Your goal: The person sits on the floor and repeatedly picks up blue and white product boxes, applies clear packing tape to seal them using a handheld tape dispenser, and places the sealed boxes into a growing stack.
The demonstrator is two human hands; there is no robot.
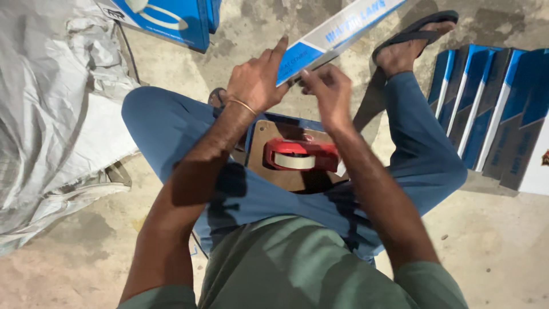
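Both hands are up near the top middle of the frame, working on the near end of a long flat blue-and-white carton (pixel 337 31). Left hand (pixel 257 80) has its index finger sticking straight up along the carton's edge, the other fingers curled in against the end flap, and there's a thin gold bangle (pixel 243 105) on that wrist. Right hand (pixel 329 86) is pinched nearly shut, thumb and fingertips meeting right at the carton's corner; I can't tell from here if there's tape between them.

That carton runs diagonally from the hands out to the upper right, blue at the near end, white with blue lettering further along.

Just below the hands, a red tape dispenser (pixel 301 154) with a pale roll sits on a brown board (pixel 269 149) across my lap. Far right, a row of matching blue-and-white cartons (pixel 492 109) stands on edge on the concrete. Grey plastic sheeting (pixel 51 103) fills the left side.
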